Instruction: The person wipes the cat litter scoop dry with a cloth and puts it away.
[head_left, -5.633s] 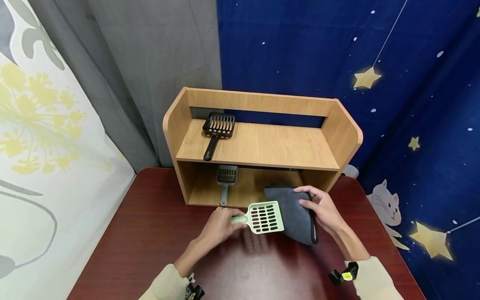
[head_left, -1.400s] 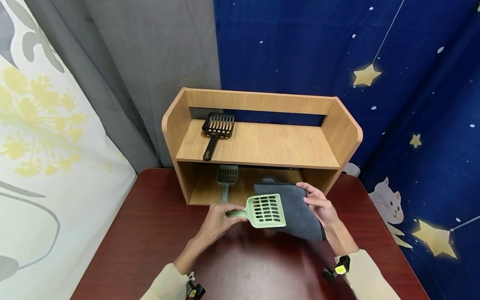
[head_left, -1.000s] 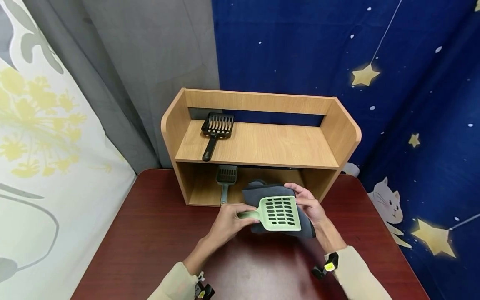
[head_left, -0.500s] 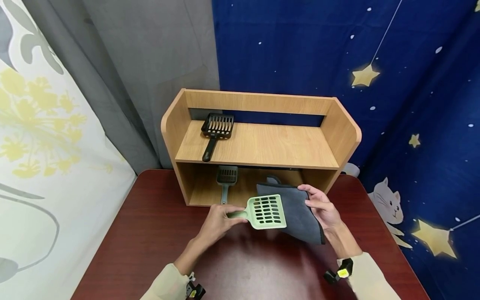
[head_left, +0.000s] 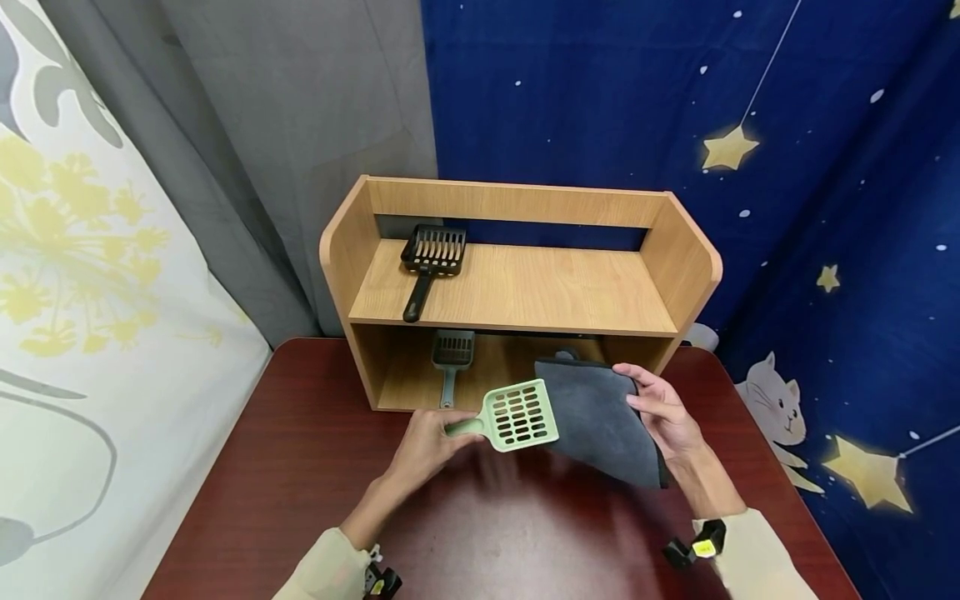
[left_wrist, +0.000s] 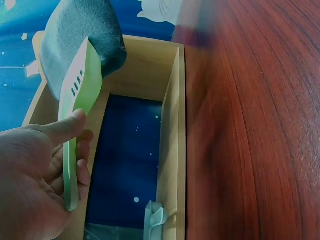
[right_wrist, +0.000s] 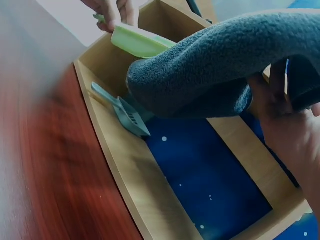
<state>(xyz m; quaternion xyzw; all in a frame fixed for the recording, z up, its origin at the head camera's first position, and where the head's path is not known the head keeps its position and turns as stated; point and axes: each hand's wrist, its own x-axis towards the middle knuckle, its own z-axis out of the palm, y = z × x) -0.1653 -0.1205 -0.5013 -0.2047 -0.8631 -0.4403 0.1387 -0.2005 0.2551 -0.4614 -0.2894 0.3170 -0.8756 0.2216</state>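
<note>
My left hand (head_left: 429,443) grips the handle of a light green slotted litter scoop (head_left: 519,415), thumb on one side and fingers curled behind, as the left wrist view shows. In my right hand (head_left: 666,413) is a dark grey cloth (head_left: 603,425) with a black edge, held between thumb and fingers. The scoop's right edge overlaps the cloth in the head view; whether they touch I cannot tell. A grey-green litter scoop (head_left: 453,352) lies on the lower shelf, also visible in the right wrist view. On the upper shelf rests a black litter scoop (head_left: 437,252), handle toward me.
A two-level wooden shelf (head_left: 517,287) stands at the back of the dark red table (head_left: 315,500). Both hands are in front of its lower level, above the table. Behind hang a grey curtain (head_left: 300,108) and a blue star-patterned curtain (head_left: 600,92).
Over the last second the green scoop has moved left and the cloth right, drawing apart. Half a second earlier the scoop covered more of the cloth. The other scoops stay put.
</note>
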